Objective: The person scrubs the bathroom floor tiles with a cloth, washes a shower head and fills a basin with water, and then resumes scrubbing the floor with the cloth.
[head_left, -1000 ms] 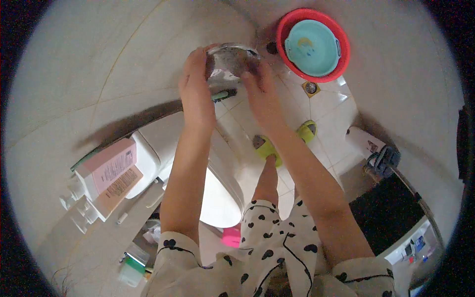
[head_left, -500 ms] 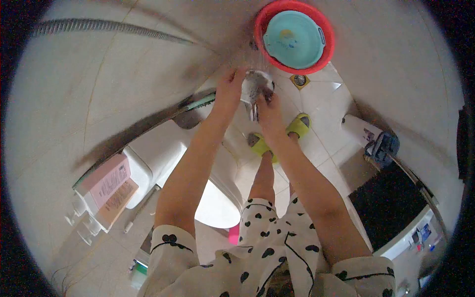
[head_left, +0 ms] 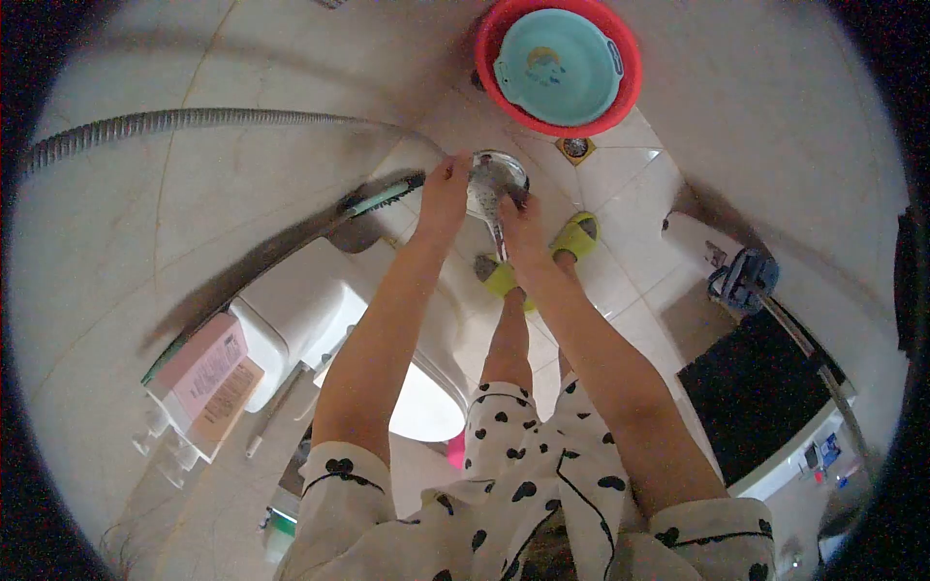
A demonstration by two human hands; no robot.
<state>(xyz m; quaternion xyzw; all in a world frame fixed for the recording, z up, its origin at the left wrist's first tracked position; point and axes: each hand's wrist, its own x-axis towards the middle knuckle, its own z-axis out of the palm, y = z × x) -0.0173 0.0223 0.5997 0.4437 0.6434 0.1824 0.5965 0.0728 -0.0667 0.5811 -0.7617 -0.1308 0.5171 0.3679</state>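
Both my hands are together at a round, shiny metal thing (head_left: 499, 179) that looks like a shower head, held above the tiled floor. A ribbed metal hose (head_left: 232, 118) runs from the left up to my left hand (head_left: 448, 189). That hand is closed at the left side of the round thing. At its lower right edge is my right hand (head_left: 523, 218), with fingers curled against it. A narrow silvery strip (head_left: 499, 237) hangs below, beside my right hand; whether it is a handle or running water I cannot tell.
A light blue basin (head_left: 562, 73) sits inside a red basin (head_left: 625, 87) ahead, near a floor drain (head_left: 576, 148). The white toilet (head_left: 436, 402) is at left, with a green brush (head_left: 383, 197) beyond. A dark mat (head_left: 775, 387) lies right. My feet wear green slippers (head_left: 578, 237).
The hose has swung lower and now reaches my left hand. Both hands and the round metal thing have shifted slightly down and to the left in view, as have the basins.
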